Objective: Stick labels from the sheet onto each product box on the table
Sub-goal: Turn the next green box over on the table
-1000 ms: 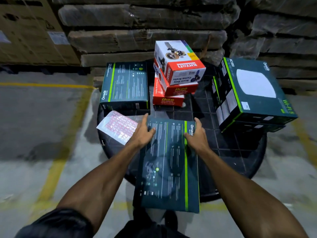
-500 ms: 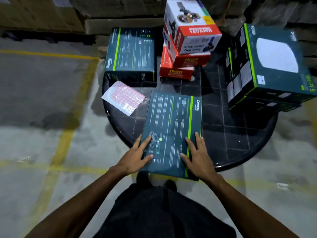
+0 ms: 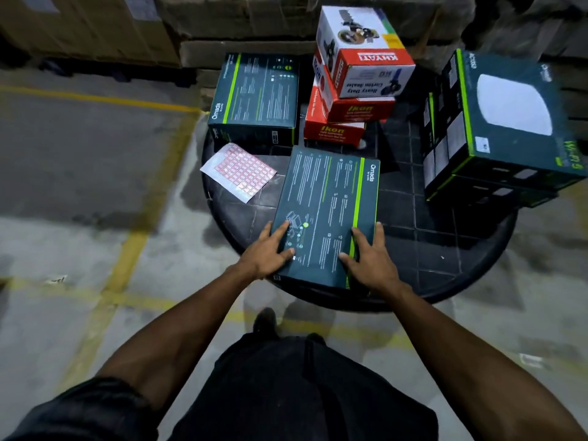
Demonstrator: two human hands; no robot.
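A flat dark teal Omada box (image 3: 327,198) with a green stripe lies on the round black table (image 3: 461,249), its near end at the table's front edge. My left hand (image 3: 270,249) rests on its near left corner with fingers spread. My right hand (image 3: 369,253) lies flat on its near right side, fingers straight along the green stripe. The label sheet (image 3: 238,171), white with pink-red labels, lies on the table left of the box.
A second teal Omada box (image 3: 257,97) sits at the back left. Red Ikon boxes (image 3: 337,128) are stacked mid-back with a white Khyati box (image 3: 362,49) on top. A large teal box (image 3: 502,122) stands on another at right. Cartons line the back wall.
Both hands slid from the far end of the teal box to its near end, and the box now lies on the table, farther from me. My view tilted down.
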